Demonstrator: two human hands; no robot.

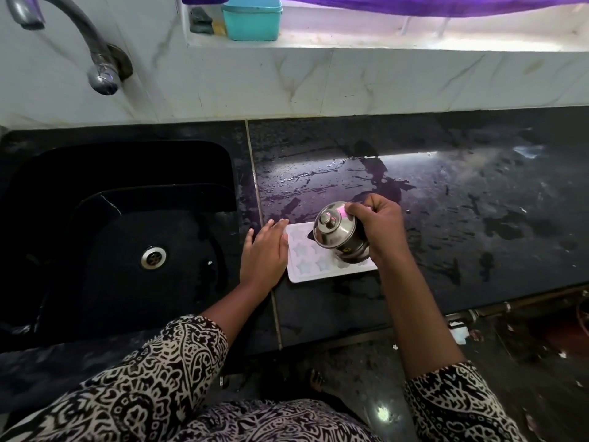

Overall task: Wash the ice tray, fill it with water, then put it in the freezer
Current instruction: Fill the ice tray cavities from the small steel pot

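**Filling the star tray from a steel pot**

The right hand (374, 228) is wrapped tight around a small shiny steel pot (338, 232), tipped on its side with its base toward us, held over the white plastic ice tray with star-shaped moulds (306, 263). The left hand (266, 250) lies flat, fingers together and extended, palm down on the wet black stone counter (446, 218), its edge touching the tray's near-left side to steady it.

The tray sits on the counter between the two hands, just right of the black sink (127, 234). It looks light and thin, likely to flex once full; I would lift it level by both short ends, slowly, since the rim and counter are wet and slippery.

Beyond the hands, a curved metal tap (79, 36) and a teal lidded box (251, 19) on the sill. The pot hides the tray's far-right moulds, and I cannot make out a stream of water or how full the moulds are.
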